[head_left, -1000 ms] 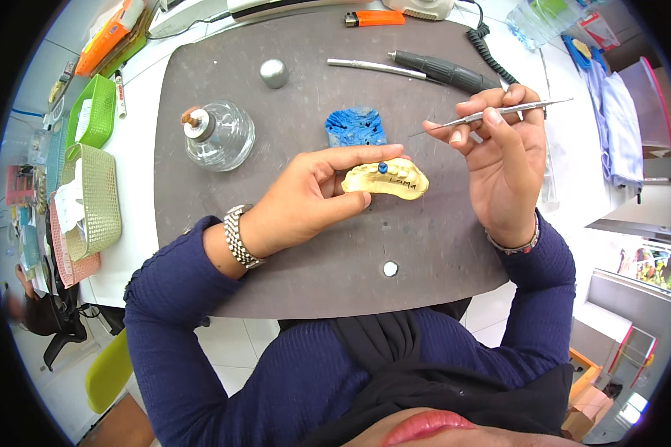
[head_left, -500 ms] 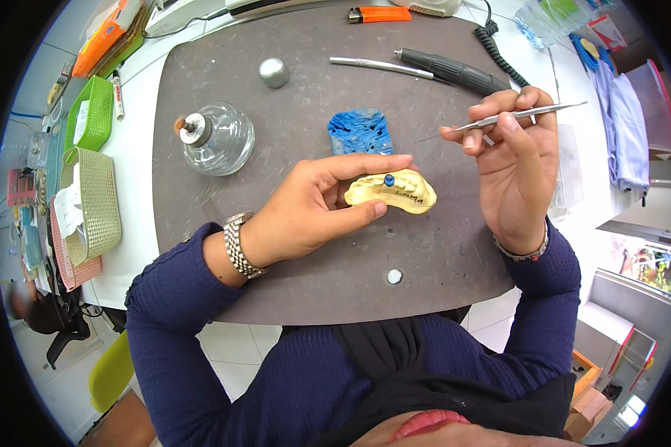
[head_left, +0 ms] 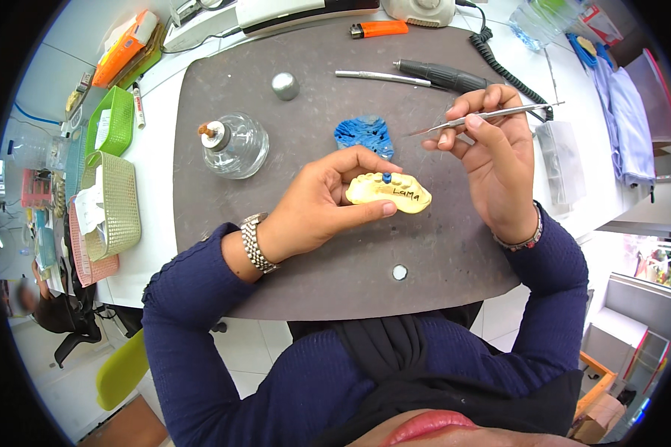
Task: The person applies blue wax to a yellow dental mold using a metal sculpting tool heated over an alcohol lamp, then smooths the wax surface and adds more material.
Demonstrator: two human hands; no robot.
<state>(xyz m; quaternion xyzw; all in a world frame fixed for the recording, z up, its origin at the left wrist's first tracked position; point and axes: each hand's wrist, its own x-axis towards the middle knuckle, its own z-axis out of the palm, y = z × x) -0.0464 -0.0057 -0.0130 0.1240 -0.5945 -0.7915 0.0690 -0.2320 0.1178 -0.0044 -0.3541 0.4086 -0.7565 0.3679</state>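
Observation:
A pale yellow dental cast with a row of teeth is gripped between the thumb and fingers of my left hand. On one of its teeth sits a small dark blue wax piece. My right hand pinches a thin metal wax carver, its fine tip pointing left, apart from the cast. Just beyond the cast lies a pitted blue wax block on the grey-brown work mat. To the left stands a round glass spirit lamp with a brown wick.
A silver cap stands behind the lamp. Farther back lie an orange lighter, a metal rod and a black handpiece with a coiled cord. Baskets line the left side; a clear box sits at right.
The cast has tilted in my left hand, so its marked side faces up more. My right hand with the carver has shifted left, nearer the blue block. The whole view has moved slightly.

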